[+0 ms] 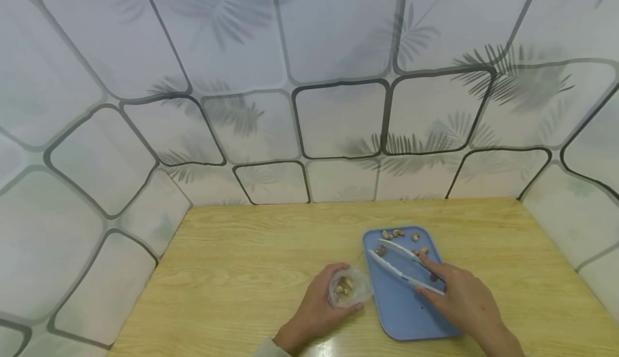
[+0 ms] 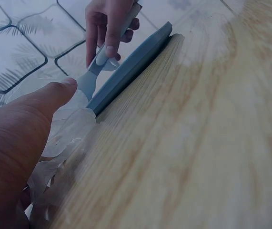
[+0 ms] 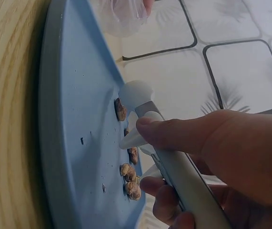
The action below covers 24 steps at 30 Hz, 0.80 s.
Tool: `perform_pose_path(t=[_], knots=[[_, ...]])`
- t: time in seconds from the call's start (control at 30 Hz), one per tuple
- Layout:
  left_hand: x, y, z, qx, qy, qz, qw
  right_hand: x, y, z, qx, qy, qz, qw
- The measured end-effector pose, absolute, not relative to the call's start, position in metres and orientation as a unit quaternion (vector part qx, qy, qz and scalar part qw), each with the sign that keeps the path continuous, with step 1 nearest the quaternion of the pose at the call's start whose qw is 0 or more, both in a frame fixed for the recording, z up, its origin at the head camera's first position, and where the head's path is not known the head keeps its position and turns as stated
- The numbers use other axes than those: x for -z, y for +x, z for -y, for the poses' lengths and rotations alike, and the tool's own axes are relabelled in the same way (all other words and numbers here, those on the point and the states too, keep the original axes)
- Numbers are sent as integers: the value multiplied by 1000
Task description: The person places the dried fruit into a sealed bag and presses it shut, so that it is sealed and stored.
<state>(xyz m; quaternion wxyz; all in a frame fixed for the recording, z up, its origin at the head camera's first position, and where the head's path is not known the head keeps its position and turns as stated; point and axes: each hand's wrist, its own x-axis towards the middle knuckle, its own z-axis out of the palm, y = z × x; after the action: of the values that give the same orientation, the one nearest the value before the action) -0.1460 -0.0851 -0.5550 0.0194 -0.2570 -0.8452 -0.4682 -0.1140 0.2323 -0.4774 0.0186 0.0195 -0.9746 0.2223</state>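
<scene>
My left hand (image 1: 316,302) holds a clear plastic bag (image 1: 361,288) by its sides, its mouth facing up and some cashews (image 1: 344,287) showing inside. The bag stands right at the left edge of a blue tray (image 1: 403,316). In my right hand (image 1: 466,300) I grip a pair of tongs (image 1: 407,278) with white tips, whose arms are spread over the tray. Between and around the tips lie several brown-skinned cashews (image 3: 120,109), mostly toward the tray's far end. One cashew (image 1: 381,250) sits between the spread tips.
The tray rests on a light wood-grain table (image 1: 242,260). A patterned wall covering (image 1: 338,120) rises behind the table and along both sides. Small dark crumbs (image 3: 82,140) dot the tray's surface.
</scene>
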Motion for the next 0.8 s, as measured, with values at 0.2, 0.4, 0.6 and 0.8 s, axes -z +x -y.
perform_pose_path(t=[0.2,0.4,0.6,0.8], knots=[[554,-146,84,470,-254,845,18,478,-116,-235,-224,7,975,1],[553,-147,83,468,-253,847,17,478,-117,-237,-231,1,973,-12],[551,-149,83,468,-252,847,15,477,-119,-239,-224,-2,974,-13],[552,-149,82,470,-248,847,12,475,-120,-240,-222,-2,975,-23]])
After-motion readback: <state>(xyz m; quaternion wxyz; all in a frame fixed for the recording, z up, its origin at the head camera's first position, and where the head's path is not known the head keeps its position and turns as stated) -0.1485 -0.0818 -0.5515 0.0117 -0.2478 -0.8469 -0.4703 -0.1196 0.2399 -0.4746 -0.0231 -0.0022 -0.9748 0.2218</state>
